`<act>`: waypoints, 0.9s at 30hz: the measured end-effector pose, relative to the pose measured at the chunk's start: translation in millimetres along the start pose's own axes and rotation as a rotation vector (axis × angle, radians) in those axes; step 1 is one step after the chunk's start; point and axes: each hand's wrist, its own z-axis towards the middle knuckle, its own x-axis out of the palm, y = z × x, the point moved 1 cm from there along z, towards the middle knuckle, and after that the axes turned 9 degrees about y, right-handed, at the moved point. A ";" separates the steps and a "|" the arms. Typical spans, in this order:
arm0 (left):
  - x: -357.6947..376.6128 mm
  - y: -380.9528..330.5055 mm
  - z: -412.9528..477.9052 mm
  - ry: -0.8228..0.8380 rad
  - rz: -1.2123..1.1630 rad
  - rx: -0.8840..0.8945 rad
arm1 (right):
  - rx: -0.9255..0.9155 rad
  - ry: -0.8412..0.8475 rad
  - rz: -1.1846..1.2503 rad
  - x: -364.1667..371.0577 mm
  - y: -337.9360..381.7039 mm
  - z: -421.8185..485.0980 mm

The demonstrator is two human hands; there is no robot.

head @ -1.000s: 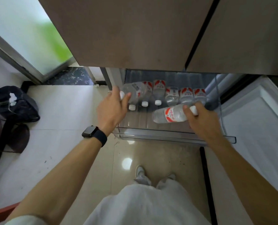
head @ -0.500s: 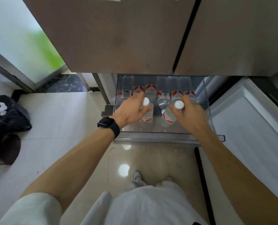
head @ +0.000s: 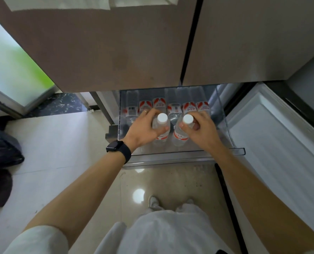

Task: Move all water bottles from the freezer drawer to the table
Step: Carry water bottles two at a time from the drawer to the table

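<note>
The clear freezer drawer is pulled out below the brown fridge doors. Several water bottles with red-and-white labels lie in a row at its back. My left hand, with a ring and a black watch on the wrist, grips one bottle upright, white cap up. Beside it, my right hand grips a second upright bottle near its neck. Both held bottles are above the drawer's front half, close together. The table is out of view.
The open freezer door with its white inner lining stands to the right. A dark bag lies on the tiled floor at the left. A glass door is at the far left. My feet and white clothing are below.
Both bottles have been turned from lying on their sides to upright in my hands and brought together. My view has tilted slightly upward, showing more of the fridge doors.
</note>
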 end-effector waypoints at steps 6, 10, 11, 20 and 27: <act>13.6 7.5 4.6 0.124 -0.068 -0.005 | 0.087 0.160 0.065 12.6 -6.5 2.4; 22.1 8.9 7.6 0.119 -0.141 -0.039 | 0.136 0.143 0.058 25.3 -10.4 1.9; 23.7 9.9 8.7 0.116 -0.136 -0.044 | 0.143 0.126 0.053 25.8 -10.4 1.4; 26.7 1.9 6.3 0.066 -0.078 -0.028 | 0.212 0.060 0.117 23.3 -7.3 -2.4; 2.3 -14.6 -37.1 -0.176 -0.180 0.016 | 0.167 -0.217 0.375 -0.2 5.7 -64.2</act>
